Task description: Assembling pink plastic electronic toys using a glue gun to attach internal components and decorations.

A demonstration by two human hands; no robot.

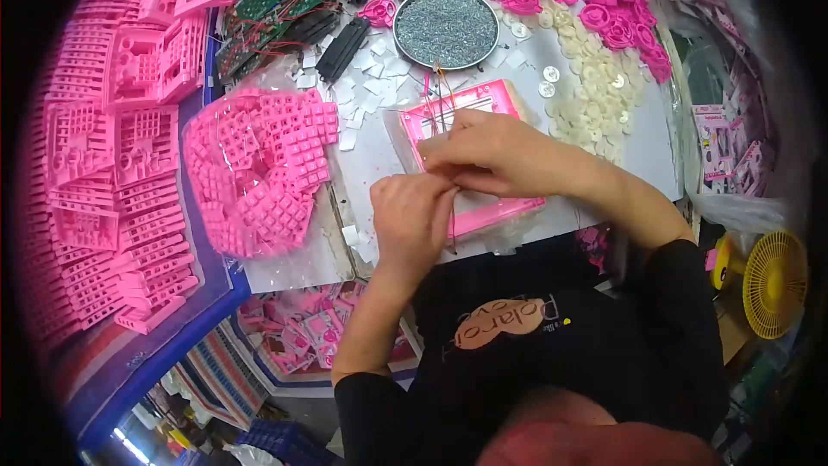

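Both your hands, left hand [412, 216] and right hand [500, 155], have fingers pinched on the thin wires [442, 91] over the pink frame [470, 160] mid-worktop (near you); tug sideways and a wire could snap.

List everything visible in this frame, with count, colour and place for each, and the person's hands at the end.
pink frame: one, pink, table centre, under both hands
thin wires: a few, red and dark, rising from the frame's top
round tray: one, full of grey bits, top centre
key pads: a heap, pink, left of the frame
housings: many, pink, stacked far left
circuit boards: several, green, top left
round discs: many, cream, right of the frame
ring parts: many, pink, top right
fan: one, yellow, lower right
left hand: on the frame's lower edge
right hand: over the frame, fingers pinched beside the left
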